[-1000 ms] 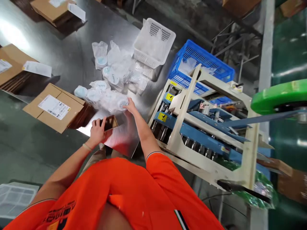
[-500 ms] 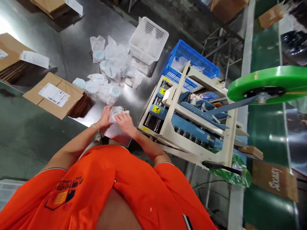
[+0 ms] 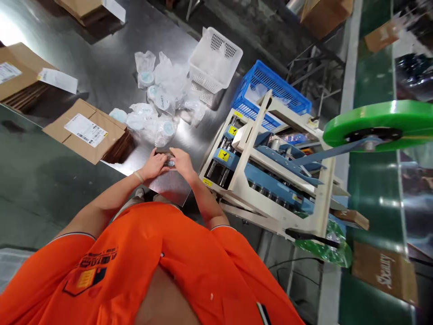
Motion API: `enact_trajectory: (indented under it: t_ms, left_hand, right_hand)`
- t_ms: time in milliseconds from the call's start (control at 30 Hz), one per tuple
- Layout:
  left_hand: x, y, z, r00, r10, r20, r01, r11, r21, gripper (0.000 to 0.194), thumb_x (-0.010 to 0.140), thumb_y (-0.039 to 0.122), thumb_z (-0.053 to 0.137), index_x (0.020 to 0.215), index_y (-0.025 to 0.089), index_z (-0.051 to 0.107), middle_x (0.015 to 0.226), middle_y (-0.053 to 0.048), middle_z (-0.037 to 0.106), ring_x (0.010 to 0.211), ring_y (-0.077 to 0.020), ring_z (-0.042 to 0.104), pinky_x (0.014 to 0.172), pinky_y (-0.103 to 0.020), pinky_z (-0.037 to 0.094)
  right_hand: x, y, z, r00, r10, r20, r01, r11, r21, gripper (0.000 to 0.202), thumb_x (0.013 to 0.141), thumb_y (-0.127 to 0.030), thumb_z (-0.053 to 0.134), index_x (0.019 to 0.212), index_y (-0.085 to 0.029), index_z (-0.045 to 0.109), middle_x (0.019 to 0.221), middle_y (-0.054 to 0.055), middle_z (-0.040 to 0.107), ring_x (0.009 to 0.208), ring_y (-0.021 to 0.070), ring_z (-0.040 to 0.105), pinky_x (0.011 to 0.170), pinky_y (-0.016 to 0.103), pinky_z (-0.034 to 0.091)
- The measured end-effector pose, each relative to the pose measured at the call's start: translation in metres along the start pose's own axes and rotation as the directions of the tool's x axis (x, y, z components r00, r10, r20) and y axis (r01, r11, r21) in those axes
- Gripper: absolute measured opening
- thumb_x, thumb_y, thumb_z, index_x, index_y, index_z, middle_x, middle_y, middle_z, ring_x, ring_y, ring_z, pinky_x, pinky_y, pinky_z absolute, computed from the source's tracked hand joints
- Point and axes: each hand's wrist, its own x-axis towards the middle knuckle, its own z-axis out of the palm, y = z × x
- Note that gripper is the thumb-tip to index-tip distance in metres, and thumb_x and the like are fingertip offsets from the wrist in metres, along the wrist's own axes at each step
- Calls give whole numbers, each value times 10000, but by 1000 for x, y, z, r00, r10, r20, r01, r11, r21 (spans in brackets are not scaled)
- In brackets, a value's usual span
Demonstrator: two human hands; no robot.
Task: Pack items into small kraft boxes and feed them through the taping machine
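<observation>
Close to the table's near corner, my left hand (image 3: 154, 165) has its fingers curled round one side of a small brown-edged item (image 3: 170, 161) with a pale, shiny middle. My right hand (image 3: 183, 163) grips the opposite side, thumb inward. The fingers cover most of this item, so its exact kind cannot be made out. Just beyond the hands lies a heap of clear plastic bags (image 3: 165, 128) holding round, pale-blue-topped containers. To the left of my hands rests a stack of flat cardboard boxes (image 3: 84, 128) with a white label on top.
A white plastic basket (image 3: 216, 58) holding clear bags stands behind the heap. On the right is a carton-taping machine (image 3: 257, 162) with a green tape roll (image 3: 375, 124). Behind it sits a blue crate (image 3: 270, 85). Cartons (image 3: 385, 273) lie along a green conveyor (image 3: 375, 180).
The crinkled clear bag that showed between my hands is now mostly out of sight. My right hand has turned and shifted slightly right; both hands have drawn round the small brown-edged item.
</observation>
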Motion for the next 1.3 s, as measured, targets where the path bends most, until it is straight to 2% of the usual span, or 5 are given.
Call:
enact_trajectory:
  t_ms: [200, 500, 800, 1067, 1300]
  left_hand:
    - [2, 11, 3, 1000, -5, 14, 4, 999, 48, 520, 1036, 468, 652, 1438, 148, 734, 1336, -219, 734, 1303, -424, 619, 1355, -706, 154]
    - [-20, -27, 2, 986, -80, -147, 28, 945, -327, 508, 1110, 528, 519, 1405, 136, 649, 1434, -181, 697, 1402, -329, 573, 1352, -611, 300]
    - [-7, -45, 32, 907, -396, 144, 317, 416, -852, 793, 781, 616, 902, 1364, 130, 673, 1176, -115, 777, 1068, -257, 707, 949, -417, 616]
    - [-3, -50, 1, 909, -409, 77, 348, 647, -679, 707, 1026, 559, 601, 1491, 34, 689, 1494, -250, 721, 1408, -369, 648, 1210, -554, 518]
    - [-8, 10, 13, 947, -318, 41, 315, 946, 78, 1060, 915, 601, 828, 1680, -35, 462, 1751, -391, 390, 1701, -594, 211, 1355, -793, 99]
  right_hand:
    - [-10, 16, 5, 972, 236, -1, -228, 942, 247, 328, 895, -158, 629, 1154, -140, 829, 972, 89, 838, 943, 249, 787, 955, 390, 639]
    - [-26, 33, 4, 952, -204, 229, 202, 979, 34, 202, 1046, -219, 679, 1145, -183, 852, 1350, 160, 766, 1303, 310, 663, 1202, 472, 512]
    - [-24, 39, 15, 963, -118, 243, 138, 988, -67, 182, 1055, -258, 685, 1117, -215, 850, 1284, 113, 751, 1212, 285, 668, 1139, 433, 546]
    - [-10, 39, 13, 969, -169, 183, 193, 974, -122, 721, 1019, -242, 726, 1713, -254, 530, 1817, 145, 431, 1740, 370, 294, 1359, 581, 371]
    - [-31, 56, 38, 962, -169, 213, 187, 980, -68, 878, 1008, -370, 808, 1782, -238, 415, 1894, 152, 258, 1783, 389, 134, 1415, 627, 203]
